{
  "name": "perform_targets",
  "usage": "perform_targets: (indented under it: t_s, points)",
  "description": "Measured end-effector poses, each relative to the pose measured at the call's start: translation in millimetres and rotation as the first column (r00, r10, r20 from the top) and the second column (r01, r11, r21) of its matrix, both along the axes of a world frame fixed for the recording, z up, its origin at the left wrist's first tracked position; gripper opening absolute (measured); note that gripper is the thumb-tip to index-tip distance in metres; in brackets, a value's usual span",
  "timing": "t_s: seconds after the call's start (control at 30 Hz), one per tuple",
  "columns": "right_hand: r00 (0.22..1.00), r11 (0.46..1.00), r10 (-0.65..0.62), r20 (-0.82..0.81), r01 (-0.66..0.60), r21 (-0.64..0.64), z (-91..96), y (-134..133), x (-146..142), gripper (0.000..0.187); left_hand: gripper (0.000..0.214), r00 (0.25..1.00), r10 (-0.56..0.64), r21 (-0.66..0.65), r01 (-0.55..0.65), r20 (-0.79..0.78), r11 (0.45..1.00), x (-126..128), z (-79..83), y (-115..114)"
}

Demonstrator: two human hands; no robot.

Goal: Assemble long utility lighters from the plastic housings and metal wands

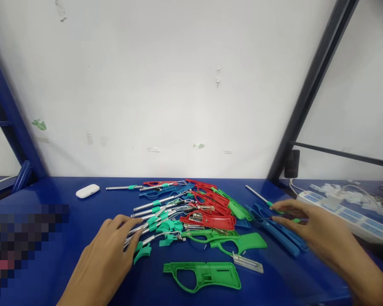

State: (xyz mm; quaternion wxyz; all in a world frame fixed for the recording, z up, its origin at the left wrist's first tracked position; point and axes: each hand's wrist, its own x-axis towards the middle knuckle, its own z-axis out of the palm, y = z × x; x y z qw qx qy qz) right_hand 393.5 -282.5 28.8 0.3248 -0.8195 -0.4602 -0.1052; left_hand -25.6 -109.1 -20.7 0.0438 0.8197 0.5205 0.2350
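A heap of plastic lighter parts lies on the blue table [67, 221]: red shells [210, 219], green shells [239, 242], metal rods with green collars [153, 208]. A single green shell half [204, 275] lies nearest me. My left hand [110, 250] reaches over the left side of the heap, fingers spread, fingertips touching the metal rods. My right hand [309, 229] is at the right, fingers pinched on a thin metal rod with a green collar [258, 196], above blue shell halves [279, 231].
A white earbud case [87, 191] sits at the back left. A white power strip [341, 212] with cables lies at the right. A clear small part [248, 262] lies beside the green shell. Blue and black frame posts rise at both sides, with a white wall behind.
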Motion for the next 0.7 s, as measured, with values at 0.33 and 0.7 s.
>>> perform_targets:
  t_s: [0.33,0.7]
  points:
    - [0.984,0.931,-0.014,-0.176,-0.052,-0.361,-21.2,-2,7,0.025,0.046,0.997,0.030,-0.112,-0.037,-0.067,0.993,-1,5.6,6]
    - [0.987,0.963,-0.005,-0.160,-0.038,-0.266,-9.0,-4,-1,0.029,0.047,0.998,0.063,-0.010,-0.063,0.015,0.998,0,13.4,2]
